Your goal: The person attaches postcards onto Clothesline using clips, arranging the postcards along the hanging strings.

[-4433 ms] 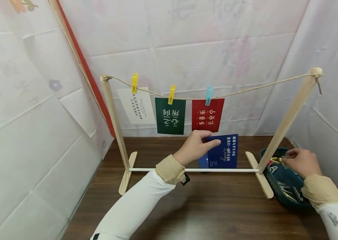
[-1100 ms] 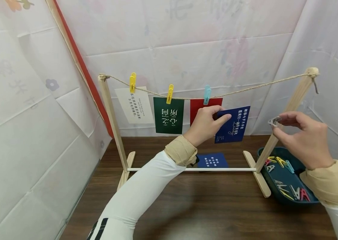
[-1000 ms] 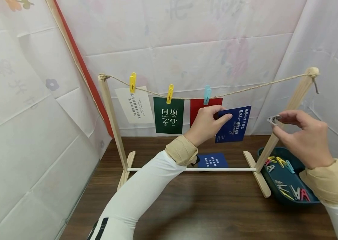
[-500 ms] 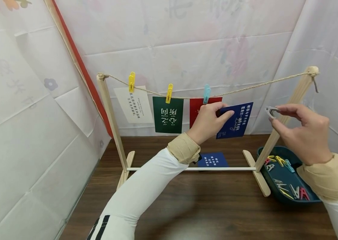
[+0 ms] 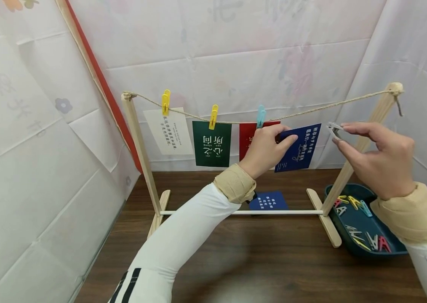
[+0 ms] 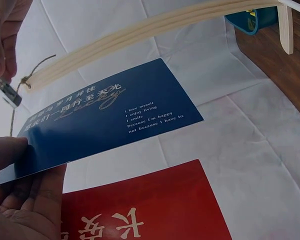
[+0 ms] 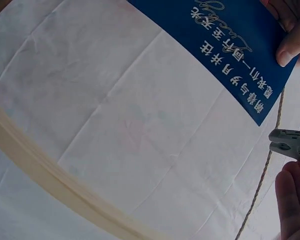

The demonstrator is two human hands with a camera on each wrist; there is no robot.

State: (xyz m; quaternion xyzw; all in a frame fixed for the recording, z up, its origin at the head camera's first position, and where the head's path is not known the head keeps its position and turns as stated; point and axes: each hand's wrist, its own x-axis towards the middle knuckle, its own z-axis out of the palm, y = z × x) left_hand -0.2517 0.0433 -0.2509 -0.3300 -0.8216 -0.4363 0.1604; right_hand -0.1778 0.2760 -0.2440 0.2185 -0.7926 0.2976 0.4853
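Note:
My left hand [image 5: 267,147] pinches a blue card [image 5: 300,147] by its left edge, thumb in front and fingers behind. The card is tilted, its top just under the twine [image 5: 312,110]. To its right, my right hand [image 5: 384,158] pinches a grey clothespin [image 5: 335,129] between thumb and fingers. In the right wrist view the clothespin [image 7: 290,142] points toward the card's corner and stands apart from it. A red card [image 5: 246,136], partly hidden behind my left hand, hangs from a light blue clothespin [image 5: 261,117].
A green card [image 5: 211,144] and a white card [image 5: 169,132] hang from yellow clothespins. Another blue card [image 5: 269,201] lies on the table behind the white rod [image 5: 285,212]. A dark green tray [image 5: 361,252] with several clothespins stands beside the right wooden post [image 5: 365,143].
My left hand has lifted the blue card from table level up toward the twine. My right hand has come out of the tray with the grey clothespin and moved left, closer to the card.

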